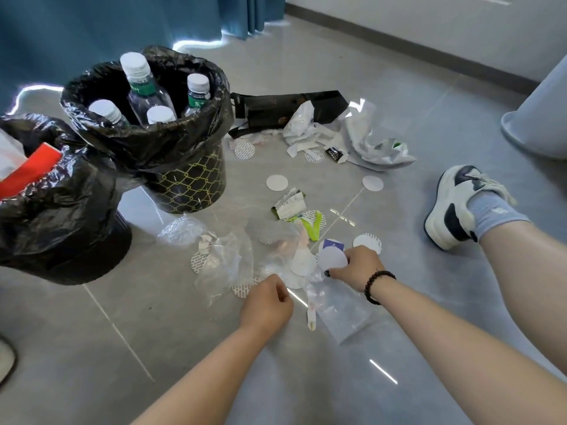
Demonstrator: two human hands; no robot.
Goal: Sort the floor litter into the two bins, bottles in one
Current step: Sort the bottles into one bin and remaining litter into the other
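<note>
The grey tiled floor [399,87] filled the frame; two black-lined bins stood at upper left, the patterned bin [187,179] holding capped bottles [144,87], the nearer bin [61,210] holding paper; scattered litter [306,207] lay at centre; the right hand [356,266] pinched a white disc [333,258]; the left hand [266,303] had its grip curled at a clear wrapper [221,268], hold uncertain.

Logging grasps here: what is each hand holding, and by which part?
The right hand pinches a white paper disc at its right edge. The left hand is curled over the litter; its hold cannot be told.
</note>
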